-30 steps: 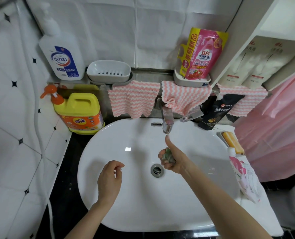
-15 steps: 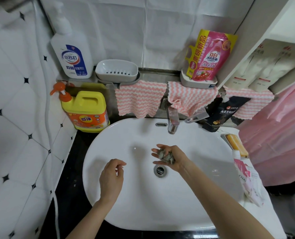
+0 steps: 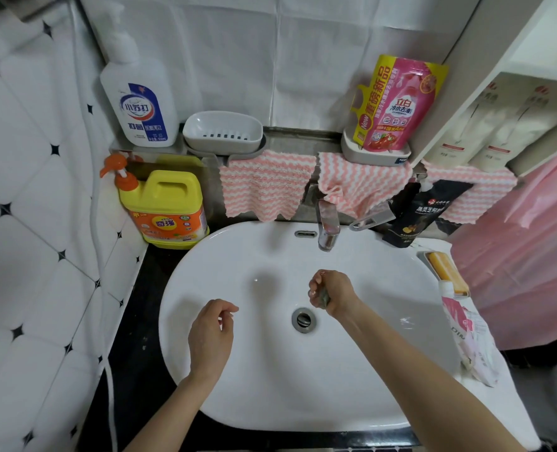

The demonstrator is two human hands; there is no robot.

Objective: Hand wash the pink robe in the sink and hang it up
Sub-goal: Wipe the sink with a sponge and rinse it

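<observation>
White tiled walls enclose a bathroom corner, where a white oval sink [image 3: 270, 386] sits in a dark bench [image 3: 140, 370]. A chrome tap [image 3: 327, 226] stands at the back of the basin, and the round metal drain [image 3: 303, 318] lies open near its middle.

The right hand [image 3: 332, 293] hangs just above and behind the drain, its fingers clenched around a small grey-green object [image 3: 324, 299] that peeks out below the palm; what it is cannot be told. The left hand [image 3: 210, 337] hovers over the left part of the basin, apart from the right, its fingers loosely curled and holding nothing.

The pink robe [image 3: 524, 256], as far as can be told the smooth pink fabric at the right edge, hangs beside the sink, outside it and well apart from both hands.

A yellow detergent jug [image 3: 166, 210] with an orange pump stands on the bench at the sink's back left. On the ledge above it are a white pump bottle [image 3: 140, 106], a grey soap dish [image 3: 223, 133] and a pink refill pouch [image 3: 397, 102]. Pink-and-white striped cloths [image 3: 264, 187] drape over the ledge's front. Right of the tap leans a black pouch [image 3: 420, 213], and beside the rim lie an orange soap bar [image 3: 443, 267] in a tray and a white-and-pink packet [image 3: 472, 340].
</observation>
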